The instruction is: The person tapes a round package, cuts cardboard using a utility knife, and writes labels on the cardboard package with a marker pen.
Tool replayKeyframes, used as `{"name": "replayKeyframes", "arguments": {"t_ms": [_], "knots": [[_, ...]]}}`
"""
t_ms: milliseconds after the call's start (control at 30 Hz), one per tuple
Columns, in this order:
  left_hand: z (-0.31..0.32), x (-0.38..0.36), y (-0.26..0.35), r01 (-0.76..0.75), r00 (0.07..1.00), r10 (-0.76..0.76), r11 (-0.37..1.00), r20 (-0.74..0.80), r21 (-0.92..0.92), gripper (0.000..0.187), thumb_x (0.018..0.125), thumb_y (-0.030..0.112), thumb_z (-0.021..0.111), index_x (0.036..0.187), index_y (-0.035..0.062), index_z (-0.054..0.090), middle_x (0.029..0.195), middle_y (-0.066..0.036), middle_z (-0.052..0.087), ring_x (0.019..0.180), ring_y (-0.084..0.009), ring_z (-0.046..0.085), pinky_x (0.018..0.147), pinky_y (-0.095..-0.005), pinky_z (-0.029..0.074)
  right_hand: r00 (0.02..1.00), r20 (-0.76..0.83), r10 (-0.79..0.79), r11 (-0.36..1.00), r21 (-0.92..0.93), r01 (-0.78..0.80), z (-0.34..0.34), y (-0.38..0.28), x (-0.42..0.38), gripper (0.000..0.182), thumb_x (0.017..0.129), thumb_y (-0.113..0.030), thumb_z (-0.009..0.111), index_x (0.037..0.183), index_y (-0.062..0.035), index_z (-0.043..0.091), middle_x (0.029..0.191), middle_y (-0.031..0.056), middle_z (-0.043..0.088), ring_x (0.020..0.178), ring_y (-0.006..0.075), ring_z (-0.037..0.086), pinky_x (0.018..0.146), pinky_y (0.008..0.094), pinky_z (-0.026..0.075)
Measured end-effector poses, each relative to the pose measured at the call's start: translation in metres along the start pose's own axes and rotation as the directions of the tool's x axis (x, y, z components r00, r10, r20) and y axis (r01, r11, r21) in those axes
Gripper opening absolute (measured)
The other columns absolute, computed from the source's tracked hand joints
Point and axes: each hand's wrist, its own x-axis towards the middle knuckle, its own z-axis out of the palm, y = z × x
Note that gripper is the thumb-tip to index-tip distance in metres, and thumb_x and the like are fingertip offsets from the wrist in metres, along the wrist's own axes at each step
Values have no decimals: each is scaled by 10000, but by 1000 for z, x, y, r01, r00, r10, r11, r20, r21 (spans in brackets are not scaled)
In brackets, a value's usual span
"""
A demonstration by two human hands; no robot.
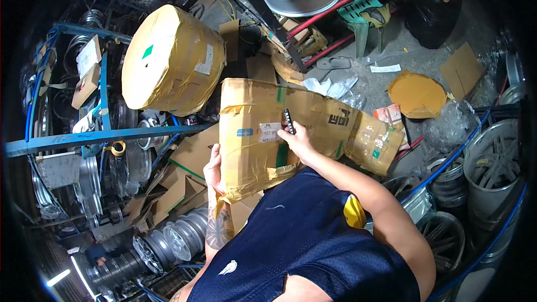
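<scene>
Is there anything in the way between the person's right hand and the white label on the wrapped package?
Nothing visible stands between them: the right hand, holding a dark marker, is right at the label's edge. The left hand is at the package's side, clear of the label.

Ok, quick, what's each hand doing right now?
Left hand: against the taped package's edge; whether it grips cannot be told.
Right hand: closed around a dark pen, at the white label.

I see grey floor [411,59] far right; green chair [361,15] beside red rail [348,6]; blue rack frame [106,138], wheel rims [88,187] left; lit tube [58,278] near left.
</scene>
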Motion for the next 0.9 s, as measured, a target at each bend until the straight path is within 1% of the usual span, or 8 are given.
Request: {"name": "replayKeyframes", "arguments": {"t_ms": [133,233,267,367,467,633,767,900], "knots": [[-2,1,1,-17,1000,16,999,19,27,352,1027,83,476,1351,177,576,1389,-138,615,1212,-346,633,1014,-541,538,961,183,209,967,106,-230,-14,0,5,202,904,-158,723,1059,-36,681,768,-25,600,623,61,547,542,243,459],[3,-1,4,-15,1000,15,999,-18,42,356,1026,81,468,1355,169,572,1409,-140,601,1229,-354,622,1030,-551,526,994,8,110,979,172,-110,-19,2,10,172,932,-150,703,1058,-39,665,745,-39,575,548,42,495,466,240,397],[2,-1,5,-12,1000,12,999,-2,42,356,1025,80,468,1354,167,572,1412,-143,599,1231,-359,621,1029,-555,526,996,-49,78,993,93,-73,-23,3,11,187,934,-163,709,1074,-44,672,734,-47,582,522,39,472,463,232,394],[6,0,3,3,1000,-4,999,24,36,352,1002,68,497,1336,150,572,1401,-151,602,1228,-364,621,1019,-544,535,951,-182,-248,945,-264,196,-25,8,10,242,901,-261,763,846,-30,716,637,35,633,523,112,538,505,339,428],[22,-6,0,10,1000,-10,999,13,31,355,965,51,546,1308,135,580,1367,-160,623,1212,-364,629,1000,-527,552,987,-79,-138,885,-457,87,-28,-14,7,339,877,-300,767,747,1,682,591,124,604,531,148,557,537,388,435],[25,-8,6,26,999,-24,996,-20,89,352,925,47,579,1261,149,611,1329,-169,649,1178,-385,652,956,-549,578,968,-78,-240,835,-524,165,-24,-12,15,340,839,-297,758,734,9,652,592,177,590,525,233,572,554,411,447],[44,-17,3,14,999,-8,982,-33,190,352,869,31,626,1213,92,574,1305,-133,623,1219,-318,615,1027,-460,534,957,-61,-284,796,-571,200,-21,-19,15,326,818,-296,749,745,5,647,633,207,627,589,363,641,596,465,481],[43,-21,5,4,1000,2,966,-21,260,355,864,38,636,1208,98,575,1325,-117,607,1224,-284,607,1039,-436,520,965,-47,-257,775,-607,177,-18,-26,16,316,789,-315,739,777,-9,664,703,223,667,686,416,678,653,498,520]]}}
